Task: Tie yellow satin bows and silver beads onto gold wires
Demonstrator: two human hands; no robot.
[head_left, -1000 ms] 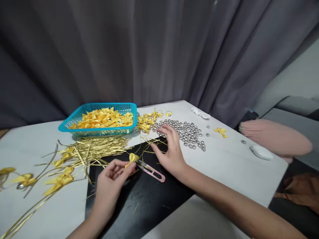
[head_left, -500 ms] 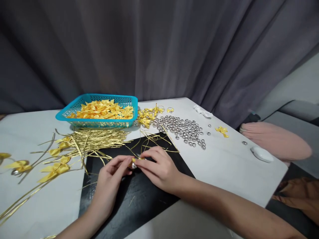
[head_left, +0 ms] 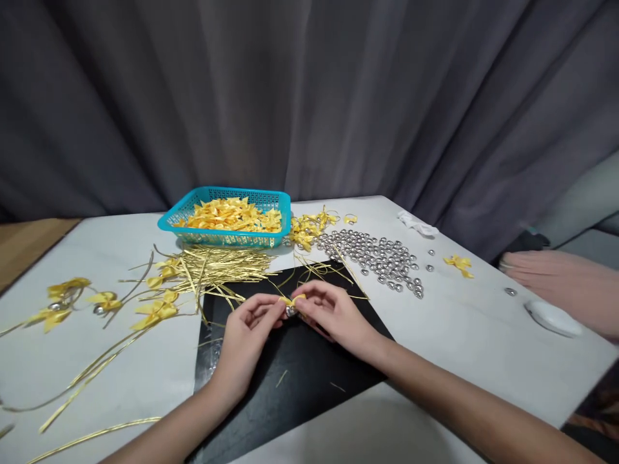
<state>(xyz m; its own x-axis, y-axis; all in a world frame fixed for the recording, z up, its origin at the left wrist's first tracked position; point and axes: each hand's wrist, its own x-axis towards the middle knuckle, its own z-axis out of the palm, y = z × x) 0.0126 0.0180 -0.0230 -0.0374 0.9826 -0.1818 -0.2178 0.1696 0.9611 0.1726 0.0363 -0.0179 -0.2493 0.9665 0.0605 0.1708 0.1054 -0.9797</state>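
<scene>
Over a black mat point(head_left: 271, 399), my left hand point(head_left: 254, 332) and my right hand point(head_left: 333, 316) meet, fingertips pinched on a small yellow ribbon bow point(head_left: 293, 300). A silver bead point(head_left: 291, 310) sits at the bow's middle, between the fingertips. Behind the hands lies a heap of gold ties point(head_left: 222, 264). Yellow bows fill a blue basket point(head_left: 164, 223) beyond it. Many silver beads point(head_left: 382, 258) are spread at the right of the mat.
Finished-looking bows with long gold stems point(head_left: 157, 310) lie on the white table point(head_left: 469, 348) at left. At right are a loose yellow bow point(head_left: 458, 264), a crumpled white tissue point(head_left: 416, 223) and a white oval object point(head_left: 552, 317). A dark curtain hangs behind.
The view has turned left, so everything appears shifted right. Both hands still hold the bow, and its yellow loops now show more clearly above the bead.
</scene>
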